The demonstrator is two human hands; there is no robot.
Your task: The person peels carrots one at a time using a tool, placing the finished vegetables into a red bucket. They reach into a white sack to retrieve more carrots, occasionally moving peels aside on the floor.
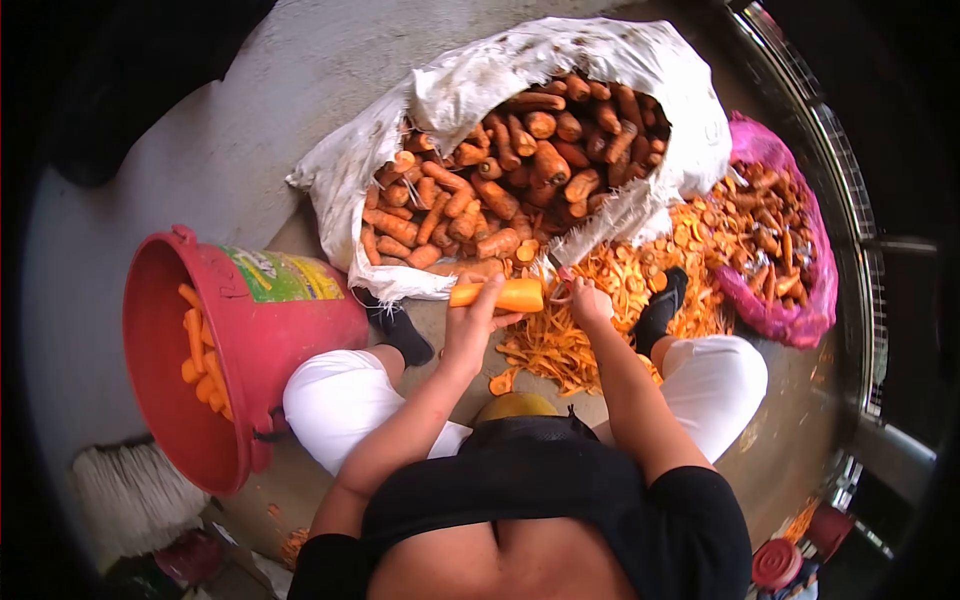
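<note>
My left hand [473, 325] is closed around a peeled, bright orange carrot [518, 295], held level above the floor between my legs. Close to the carrot's right end, my right hand [591, 304] grips a small red peeler [565, 279], mostly covered by my fingers. Below and beyond both hands lies a heap of orange carrot peelings [560, 350]. Just ahead, a large white sack [670, 75] lies torn open, with many unpeeled carrots [490, 200] inside.
A red bucket [300, 325] lies tipped at my left, with peeled carrots [205, 360] in it. At the right is a pink mesh bag [800, 320] of small dark carrots. A mop head [135, 500] sits behind the bucket. My feet flank the peelings.
</note>
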